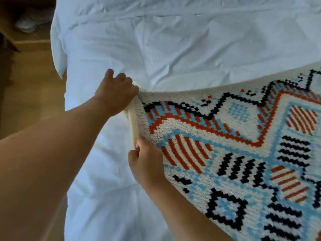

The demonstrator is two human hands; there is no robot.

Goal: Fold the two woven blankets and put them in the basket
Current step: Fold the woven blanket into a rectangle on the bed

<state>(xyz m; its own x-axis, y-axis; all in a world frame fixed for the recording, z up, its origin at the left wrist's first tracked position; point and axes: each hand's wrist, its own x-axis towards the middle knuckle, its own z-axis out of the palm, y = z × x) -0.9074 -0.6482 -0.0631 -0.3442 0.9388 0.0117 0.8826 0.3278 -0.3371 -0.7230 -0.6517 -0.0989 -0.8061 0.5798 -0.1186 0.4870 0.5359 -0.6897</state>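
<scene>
A cream woven blanket [234, 140] with orange, light blue and black geometric patterns stretches from the centre to the right and lower edges, held up above the bed. My left hand [114, 93] pinches its far left corner. My right hand [145, 160] grips the same cream left edge a little nearer to me. The edge is taut between the two hands. No second blanket and no basket are in view.
A bed with a wrinkled white duvet [173, 40] fills most of the view under the blanket. A wooden floor [31, 87] runs along the left. A low wooden shelf with pale shoes [26, 23] stands at the top left.
</scene>
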